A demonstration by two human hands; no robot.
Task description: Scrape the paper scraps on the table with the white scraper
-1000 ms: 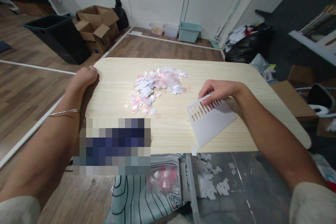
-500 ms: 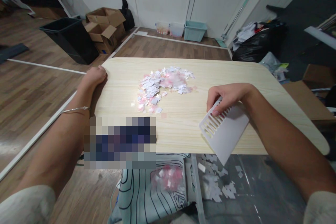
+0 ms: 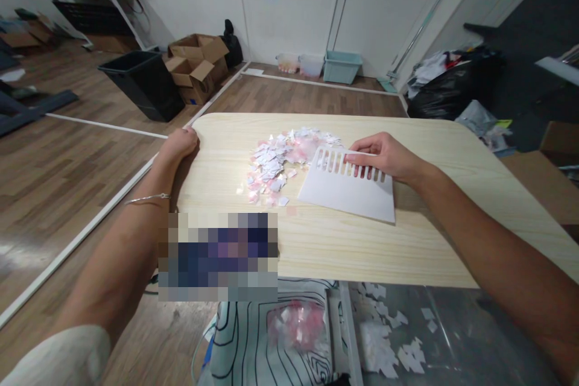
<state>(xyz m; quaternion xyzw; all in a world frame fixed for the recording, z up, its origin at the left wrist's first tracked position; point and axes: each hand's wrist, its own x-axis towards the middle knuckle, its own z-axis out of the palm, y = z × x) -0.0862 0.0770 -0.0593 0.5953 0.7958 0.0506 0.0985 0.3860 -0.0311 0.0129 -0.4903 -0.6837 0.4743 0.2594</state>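
Note:
A pile of small white and pink paper scraps (image 3: 283,160) lies near the far middle of a light wooden table (image 3: 362,241). My right hand (image 3: 384,157) grips the slotted top edge of a flat white plastic scraper (image 3: 348,190), which rests on the table just right of the pile. My left hand (image 3: 181,145) is curled over the table's far left corner, holding the edge. A thin bracelet sits on my left wrist.
Below the table's near edge a clear bin (image 3: 434,338) holds white scraps, and a bag (image 3: 298,319) holds pink ones. A blurred patch (image 3: 217,256) covers the near left tabletop. On the floor stand a black bin (image 3: 145,81), cardboard boxes (image 3: 196,66) and black rubbish bags (image 3: 452,87).
My right hand has carried the scraper from the near right edge up and left, laying it beside the scrap pile. My left hand stays on the corner.

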